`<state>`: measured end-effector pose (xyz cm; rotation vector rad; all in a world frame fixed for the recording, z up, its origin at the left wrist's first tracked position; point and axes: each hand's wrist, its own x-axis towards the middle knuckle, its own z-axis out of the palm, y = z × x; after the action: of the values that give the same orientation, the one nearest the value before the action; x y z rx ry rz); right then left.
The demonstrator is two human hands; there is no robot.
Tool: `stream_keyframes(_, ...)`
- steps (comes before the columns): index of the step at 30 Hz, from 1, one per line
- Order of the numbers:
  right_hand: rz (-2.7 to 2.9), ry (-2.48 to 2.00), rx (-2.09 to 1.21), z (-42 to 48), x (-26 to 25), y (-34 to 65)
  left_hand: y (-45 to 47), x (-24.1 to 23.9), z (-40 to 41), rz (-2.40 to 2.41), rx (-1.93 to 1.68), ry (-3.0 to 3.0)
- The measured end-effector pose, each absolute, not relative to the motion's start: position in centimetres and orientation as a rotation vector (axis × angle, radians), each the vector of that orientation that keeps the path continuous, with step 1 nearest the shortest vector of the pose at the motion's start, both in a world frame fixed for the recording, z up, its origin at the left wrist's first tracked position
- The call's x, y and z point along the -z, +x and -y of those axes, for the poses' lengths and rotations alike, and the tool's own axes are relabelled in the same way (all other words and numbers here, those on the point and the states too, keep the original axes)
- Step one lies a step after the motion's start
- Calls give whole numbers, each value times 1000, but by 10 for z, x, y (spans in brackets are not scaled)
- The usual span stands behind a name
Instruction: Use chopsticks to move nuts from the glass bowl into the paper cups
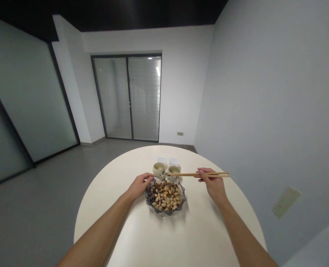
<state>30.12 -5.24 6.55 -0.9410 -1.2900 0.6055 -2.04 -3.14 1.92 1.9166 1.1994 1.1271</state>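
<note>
A clear glass bowl (pixel 184 196) with a wavy rim stands on the round table, heaped with mixed nuts and seeds (pixel 166 196), dark ones on the left and pale ones on the right. My left hand (pixel 140 184) lies at the bowl's back-left rim, its fingers stretched toward the left cup (pixel 158 169). In my right hand (pixel 211 181) is a pair of chopsticks (pixel 188 174), held nearly level and pointing left. Their tips are in front of the cups, above the bowl's back edge. I cannot make out whether anything is between them. Beside the left cup stands a second cup (pixel 173 170).
Two small white translucent containers, a left one (pixel 161 160) and a right one (pixel 173 161), stand behind the cups. The cream round table (pixel 200 233) is close to the grey-white wall (pixel 270 92) on the right. Glass doors (pixel 127 98) are in the far wall.
</note>
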Motion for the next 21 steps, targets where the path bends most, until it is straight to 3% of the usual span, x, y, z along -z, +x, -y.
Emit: stream_keyframes(21,1297,-951,-416,26,-70,302,-22,-22,32,-1198,-1128,1923)
